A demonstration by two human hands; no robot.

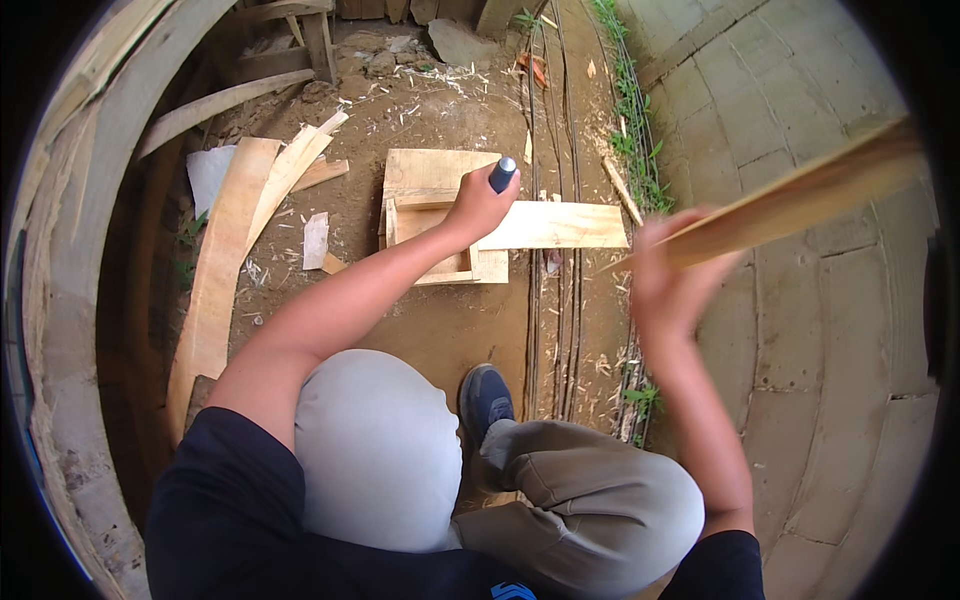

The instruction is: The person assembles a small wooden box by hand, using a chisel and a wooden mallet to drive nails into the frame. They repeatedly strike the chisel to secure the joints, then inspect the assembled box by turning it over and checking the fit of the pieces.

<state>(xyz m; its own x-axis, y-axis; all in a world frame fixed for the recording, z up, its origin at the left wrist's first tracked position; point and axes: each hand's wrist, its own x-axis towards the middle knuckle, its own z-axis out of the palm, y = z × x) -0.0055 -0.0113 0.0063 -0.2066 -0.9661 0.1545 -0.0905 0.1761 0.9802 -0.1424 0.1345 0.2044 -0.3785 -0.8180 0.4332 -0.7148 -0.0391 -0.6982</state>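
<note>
My left hand is closed around an upright chisel with a dark handle and a metal-capped end; its blade is hidden below the fist. Under that hand lies a pale plank, stretching to the right across a low wooden box frame on the ground. Raised at the right, my right hand grips a long wooden board that points up and to the right. Both this hand and the board are smeared by motion.
Long boards and a white sheet lie at the left on dirt strewn with shavings. Dark cables run along a block wall at the right. A timber post stands at the left edge. My shoe is near.
</note>
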